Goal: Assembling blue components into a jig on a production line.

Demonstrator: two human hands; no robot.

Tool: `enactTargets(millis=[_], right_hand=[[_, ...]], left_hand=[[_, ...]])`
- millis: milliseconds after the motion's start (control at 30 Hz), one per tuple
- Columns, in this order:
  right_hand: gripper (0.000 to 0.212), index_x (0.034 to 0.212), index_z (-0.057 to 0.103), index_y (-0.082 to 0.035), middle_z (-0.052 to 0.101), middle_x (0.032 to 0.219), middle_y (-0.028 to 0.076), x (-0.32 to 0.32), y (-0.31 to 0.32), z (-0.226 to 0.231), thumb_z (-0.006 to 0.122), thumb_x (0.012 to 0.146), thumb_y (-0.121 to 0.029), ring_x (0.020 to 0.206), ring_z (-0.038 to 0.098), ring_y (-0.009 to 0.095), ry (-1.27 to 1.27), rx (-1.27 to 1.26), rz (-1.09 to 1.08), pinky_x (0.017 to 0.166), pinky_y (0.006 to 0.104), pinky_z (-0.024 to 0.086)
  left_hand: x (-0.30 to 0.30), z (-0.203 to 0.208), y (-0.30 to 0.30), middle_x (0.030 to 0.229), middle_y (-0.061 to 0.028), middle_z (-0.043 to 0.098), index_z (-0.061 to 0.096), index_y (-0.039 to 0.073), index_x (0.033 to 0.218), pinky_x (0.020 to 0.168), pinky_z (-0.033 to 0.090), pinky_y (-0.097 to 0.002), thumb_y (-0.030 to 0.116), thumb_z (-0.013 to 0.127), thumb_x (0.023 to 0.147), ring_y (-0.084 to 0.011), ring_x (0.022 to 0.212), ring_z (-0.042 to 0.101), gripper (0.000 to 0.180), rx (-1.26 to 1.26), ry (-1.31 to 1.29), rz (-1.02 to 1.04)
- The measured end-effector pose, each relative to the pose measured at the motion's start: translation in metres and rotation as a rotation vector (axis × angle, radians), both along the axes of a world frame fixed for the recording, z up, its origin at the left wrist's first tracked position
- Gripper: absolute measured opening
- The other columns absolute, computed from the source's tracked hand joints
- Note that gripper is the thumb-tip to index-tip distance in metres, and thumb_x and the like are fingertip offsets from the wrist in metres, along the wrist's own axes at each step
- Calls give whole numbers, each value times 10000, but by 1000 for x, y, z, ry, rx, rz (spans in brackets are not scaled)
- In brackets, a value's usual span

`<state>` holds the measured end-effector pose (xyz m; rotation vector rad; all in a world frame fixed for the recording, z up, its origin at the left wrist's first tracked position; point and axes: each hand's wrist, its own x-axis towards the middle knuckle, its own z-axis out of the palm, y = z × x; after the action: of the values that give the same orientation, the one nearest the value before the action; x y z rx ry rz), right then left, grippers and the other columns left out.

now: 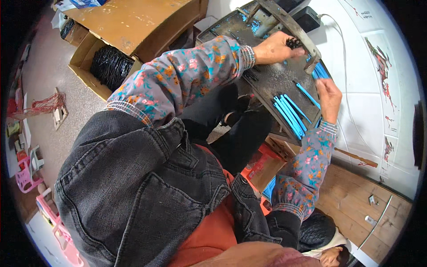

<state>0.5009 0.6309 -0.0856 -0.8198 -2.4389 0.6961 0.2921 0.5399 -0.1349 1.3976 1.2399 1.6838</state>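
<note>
My left hand (272,49) is closed around a small bunch of thin black pieces (293,43), over a dark metal worktable. A curved metal bar (307,38), part of a bench device, rises just past that hand. My right hand (329,99) is at the table's right side, its fingertips pinched together and slightly blurred; whatever they hold is hidden. Slim blue sticks (289,116) with dark tips lie in a row on the near part of the table. One separate blue stick (307,95) points toward my right hand, and more blue sticks (318,71) lie beyond the bar.
Blue scraps (255,26) litter the table's far end. A cardboard box (84,66) of black strands stands left, beside a brown cabinet (129,22). An orange crate (258,167) sits below the table. Another person (322,236) is at lower right. A white cable (344,58) hangs along the wall.
</note>
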Motion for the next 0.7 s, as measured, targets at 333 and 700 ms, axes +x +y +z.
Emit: enactTargets(millis=[333,700], right_hand=[[221,895,643,-9,603,828,169,2,47,-32,648,753,-178,774,577,320,-165,333,92,710,393,446],[203,935,611,22,599,737,118,-4,7,-12,563,778,-96,686,578,250,-8,256,40,638,331,465]], left_hand=[[2,3,-4,725,-37,630,654,7,900,662,465,-233,91,563,777,-75,692,566,174,-120,-45,-58],[2,4,-7,916,-56,662,639,11,998,818,480,-252,70,603,835,-112,880,606,177,-7,-120,-115]])
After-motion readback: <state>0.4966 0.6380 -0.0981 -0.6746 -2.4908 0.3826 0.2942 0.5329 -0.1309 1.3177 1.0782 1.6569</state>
